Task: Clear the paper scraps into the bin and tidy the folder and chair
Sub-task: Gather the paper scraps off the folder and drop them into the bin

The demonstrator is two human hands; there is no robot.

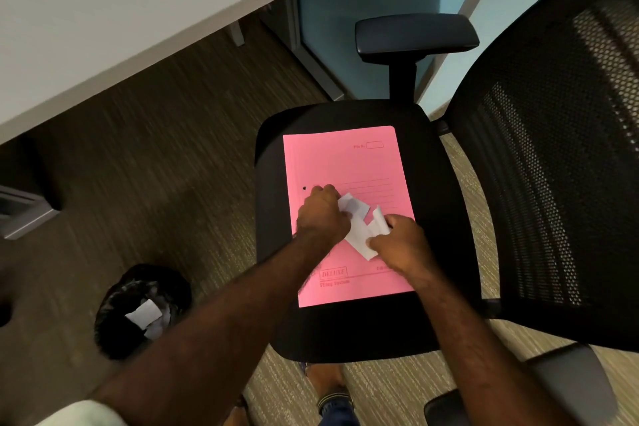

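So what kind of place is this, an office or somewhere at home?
Most likely an office: a mesh-backed swivel chair with a pink file folder on its seat, a white desk and a lined waste bin.

A black padded office chair seat [349, 328] carries a flat pink card folder [345, 162] (printed side up). White paper scraps [358, 235] lie on the folder.

Worn on the head, looked steeply down and forward from close above the chair [349, 328] seat. Wide-angle, tilted, edges bent. Took in both forearms reaching out from the bottom edge, desk [121, 20] top left, bin [114, 328] lower left, floor [155, 166] between.
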